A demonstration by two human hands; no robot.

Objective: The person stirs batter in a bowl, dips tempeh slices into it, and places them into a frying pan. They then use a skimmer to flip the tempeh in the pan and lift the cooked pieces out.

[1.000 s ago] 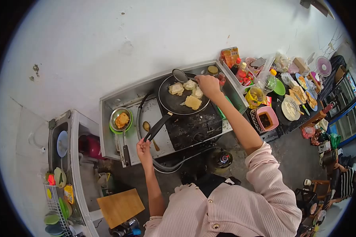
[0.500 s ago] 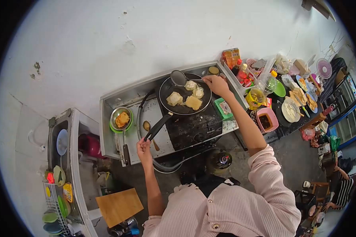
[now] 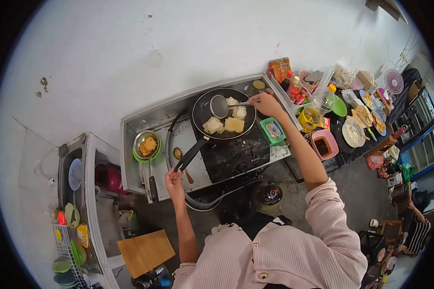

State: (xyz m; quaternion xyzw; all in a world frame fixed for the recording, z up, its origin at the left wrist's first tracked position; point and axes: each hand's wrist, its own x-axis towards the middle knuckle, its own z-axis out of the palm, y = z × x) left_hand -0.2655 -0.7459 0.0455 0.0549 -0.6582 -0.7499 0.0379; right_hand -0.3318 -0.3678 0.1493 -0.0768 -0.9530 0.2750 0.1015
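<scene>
My left hand point(image 3: 174, 182) is closed round the end of the black handle of a frying pan point(image 3: 202, 107). The pan rests on a black gas stove point(image 3: 226, 154). Several pale, lightly browned food pieces point(image 3: 234, 125) lie in it, apparently in oil. With my right hand point(image 3: 265, 104) I grip the handle of a mesh skimmer point(image 3: 219, 106). Its round head is over the left middle of the pan, and its handle crosses above the upper pieces. I cannot tell whether the head touches the pan or food.
Left of the stove, a strainer point(image 3: 141, 140) holding browned food rests over a green bowl, near a spoon point(image 3: 178, 153). On the right stand a green tray point(image 3: 270, 140), a pink bowl point(image 3: 317, 153) of dark liquid, and bottles point(image 3: 329, 98). Another person point(image 3: 418, 233) is far right.
The skimmer head has moved down from the pan's upper rim to farther inside the pan. My right hand has shifted slightly; my left hand stays on the pan handle.
</scene>
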